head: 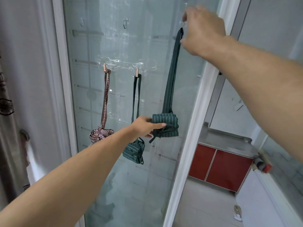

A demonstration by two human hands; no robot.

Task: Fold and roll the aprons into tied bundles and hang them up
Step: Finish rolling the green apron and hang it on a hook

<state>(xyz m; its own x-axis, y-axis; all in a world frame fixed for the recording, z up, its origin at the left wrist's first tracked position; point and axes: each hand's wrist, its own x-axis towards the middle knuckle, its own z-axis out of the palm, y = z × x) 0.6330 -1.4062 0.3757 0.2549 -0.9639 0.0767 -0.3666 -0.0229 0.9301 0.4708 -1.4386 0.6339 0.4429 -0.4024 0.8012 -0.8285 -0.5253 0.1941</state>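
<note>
A rolled green striped apron bundle (pixel 165 125) hangs by its long neck strap (pixel 172 71) in front of a glass door (pixel 114 46). My left hand (pixel 146 126) grips the bundle's left side. My right hand (pixel 201 30) pinches the top of the strap, held high by a clear hook (pixel 184 23) on the glass. A second green striped bundle (pixel 133 152) hangs from a copper hook (pixel 136 71). A red checked bundle (pixel 100 134) hangs from another copper hook (pixel 105 67).
Two clear hooks (pixel 125 23) sit higher on the glass. A white door frame (pixel 193 120) runs down the right of the glass. Beyond it stands a red cabinet (pixel 219 166) with a steel top. A patterned curtain (pixel 8 128) hangs at the left.
</note>
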